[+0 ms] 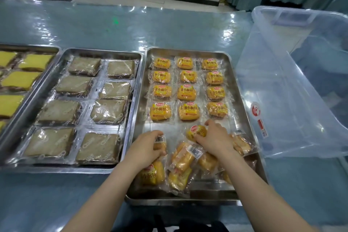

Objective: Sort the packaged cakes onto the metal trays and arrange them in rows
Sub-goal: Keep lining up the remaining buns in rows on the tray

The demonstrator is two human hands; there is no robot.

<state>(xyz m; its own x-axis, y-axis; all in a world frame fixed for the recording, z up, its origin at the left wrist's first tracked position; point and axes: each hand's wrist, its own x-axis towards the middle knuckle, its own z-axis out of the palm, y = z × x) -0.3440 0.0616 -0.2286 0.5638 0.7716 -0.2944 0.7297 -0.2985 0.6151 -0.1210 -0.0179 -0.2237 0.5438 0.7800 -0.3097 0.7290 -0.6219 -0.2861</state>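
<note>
The right metal tray carries orange packaged cakes lined up in three columns at its far half. Several more orange packs lie jumbled at its near end. My left hand grips one pack with its barcode side up, near the tray's left side. My right hand holds another orange pack label up, just below the last full row. The middle tray holds brown wrapped cakes in two columns.
A third tray with yellow cakes shows at the far left. A clear plastic bin lies tilted at the right, touching the right tray's edge. The tabletop has a glossy blue plastic cover.
</note>
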